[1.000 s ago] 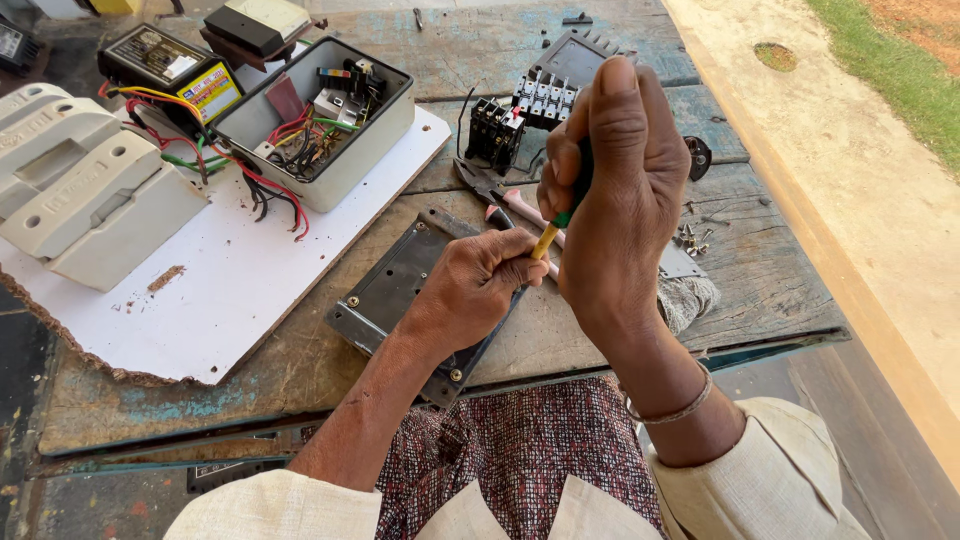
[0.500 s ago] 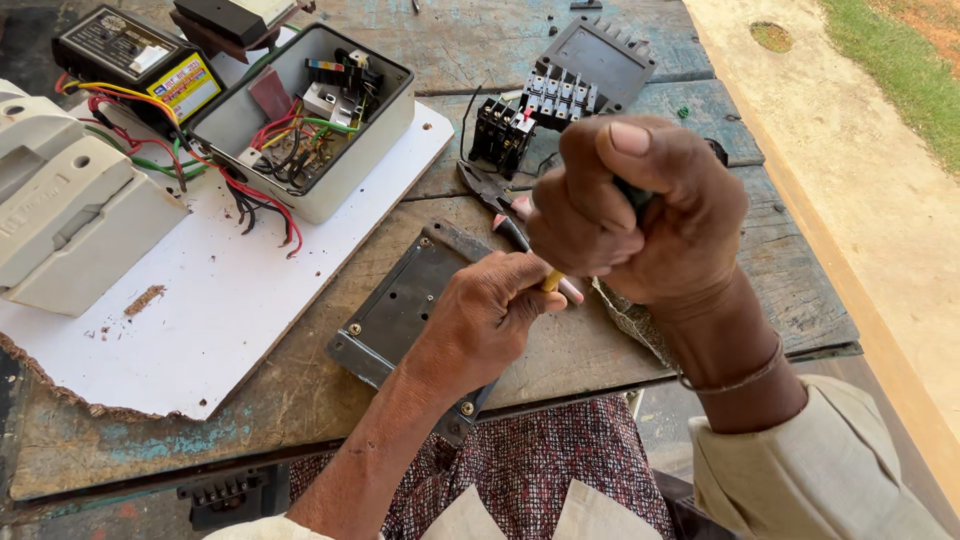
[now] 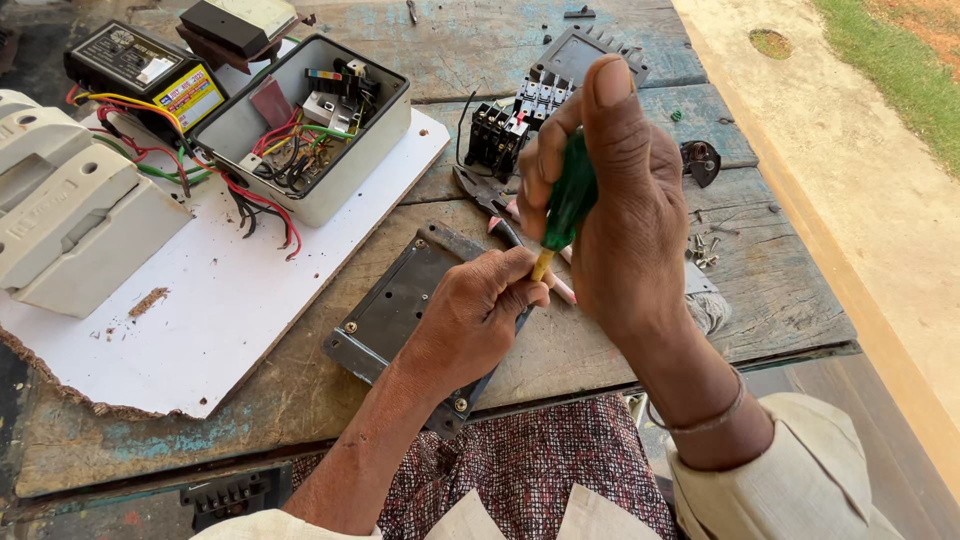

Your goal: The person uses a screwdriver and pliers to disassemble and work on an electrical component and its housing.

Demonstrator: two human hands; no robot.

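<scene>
From the head camera, the right hand point(image 3: 625, 215) is closed around the green handle of a screwdriver point(image 3: 567, 205), thumb raised, with the tool held nearly upright and its tip pointing down. The left hand point(image 3: 478, 315) is curled into a loose fist just below, its fingertips pinching something small at the screwdriver's tip; what it is cannot be made out. Both hands sit over a dark metal plate point(image 3: 385, 310) lying flat on the worn wooden table point(image 3: 780, 290). Pliers point(image 3: 480, 190) lie just behind the hands, partly hidden. Further back stands a black switch block point(image 3: 500, 130). To the left, an open grey box point(image 3: 300, 130) full of coloured wires rests on a white board point(image 3: 220, 310), beside a pale plastic cover point(image 3: 70, 225). A few loose screws point(image 3: 703, 248) lie to the right.
</scene>
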